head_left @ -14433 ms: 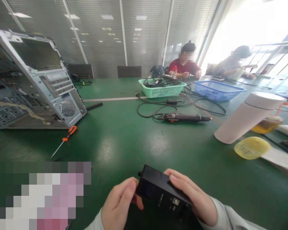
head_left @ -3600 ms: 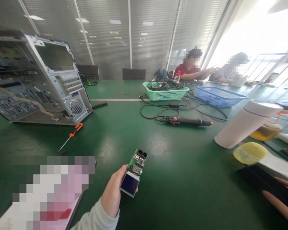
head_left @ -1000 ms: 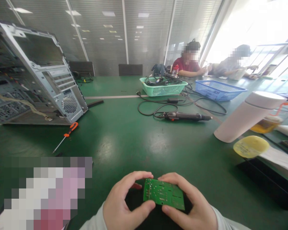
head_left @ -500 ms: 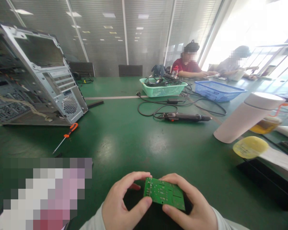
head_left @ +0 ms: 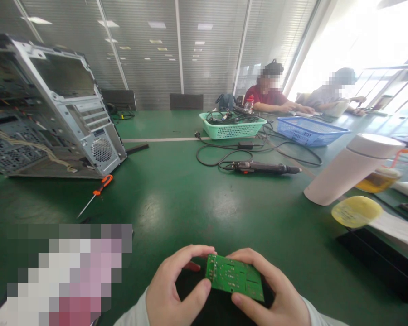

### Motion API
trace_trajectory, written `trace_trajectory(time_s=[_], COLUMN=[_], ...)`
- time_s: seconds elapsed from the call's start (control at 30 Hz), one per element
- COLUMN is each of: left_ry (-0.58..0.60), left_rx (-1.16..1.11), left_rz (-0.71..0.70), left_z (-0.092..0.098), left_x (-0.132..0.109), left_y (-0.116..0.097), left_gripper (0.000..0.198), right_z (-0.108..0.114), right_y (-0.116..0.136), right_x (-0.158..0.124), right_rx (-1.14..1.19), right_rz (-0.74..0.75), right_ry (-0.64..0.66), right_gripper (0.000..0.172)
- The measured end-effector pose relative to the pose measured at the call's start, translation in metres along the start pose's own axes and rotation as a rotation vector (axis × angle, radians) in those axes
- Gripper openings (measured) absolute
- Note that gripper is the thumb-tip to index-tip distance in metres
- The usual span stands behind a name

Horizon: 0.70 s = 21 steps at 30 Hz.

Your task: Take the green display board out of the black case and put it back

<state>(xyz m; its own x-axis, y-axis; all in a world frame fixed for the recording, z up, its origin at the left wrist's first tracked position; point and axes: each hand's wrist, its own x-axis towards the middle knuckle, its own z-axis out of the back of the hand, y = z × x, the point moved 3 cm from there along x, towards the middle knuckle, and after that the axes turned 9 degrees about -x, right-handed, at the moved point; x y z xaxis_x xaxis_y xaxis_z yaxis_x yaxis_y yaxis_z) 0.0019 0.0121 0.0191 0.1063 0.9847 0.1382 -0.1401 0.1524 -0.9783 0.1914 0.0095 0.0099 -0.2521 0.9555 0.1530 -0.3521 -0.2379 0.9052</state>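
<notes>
Both of my hands hold a small green circuit board (head_left: 234, 277) low in the middle of the view, solder side up, over a black housing (head_left: 217, 308) that shows under it. My left hand (head_left: 172, 290) curls round the board's left end, thumb pressed against its near edge. My right hand (head_left: 275, 294) grips the right end with fingers along the far edge and thumb below. A bit of red shows between my left fingers; I cannot make out what it is.
An open computer case (head_left: 51, 113) lies at the left with an orange-handled screwdriver (head_left: 97, 192) in front. An electric screwdriver (head_left: 263, 168) with cables, a green basket (head_left: 231, 127) and a blue basket (head_left: 309, 130) sit farther back. A white bottle (head_left: 352, 167) lies right. Two people sit at the far side.
The board and my hands have stayed almost in place over the last second; the board has shifted slightly right and down. Earlier, my left hand alone held up a small display board.
</notes>
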Motion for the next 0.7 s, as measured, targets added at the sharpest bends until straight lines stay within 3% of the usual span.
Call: trace_trajectory(time_s=[0.7], left_ry=[-0.043], left_rx=[0.006], left_rz=[0.020], left_z=[0.0014], left_x=[-0.0019], left_y=[0.0016], left_gripper=[0.034], right_z=[0.0031], right_y=[-0.0076], right_x=[-0.0076], right_rx=[0.010], right_rz=[-0.187], right_ry=[-0.089], right_gripper=[0.040])
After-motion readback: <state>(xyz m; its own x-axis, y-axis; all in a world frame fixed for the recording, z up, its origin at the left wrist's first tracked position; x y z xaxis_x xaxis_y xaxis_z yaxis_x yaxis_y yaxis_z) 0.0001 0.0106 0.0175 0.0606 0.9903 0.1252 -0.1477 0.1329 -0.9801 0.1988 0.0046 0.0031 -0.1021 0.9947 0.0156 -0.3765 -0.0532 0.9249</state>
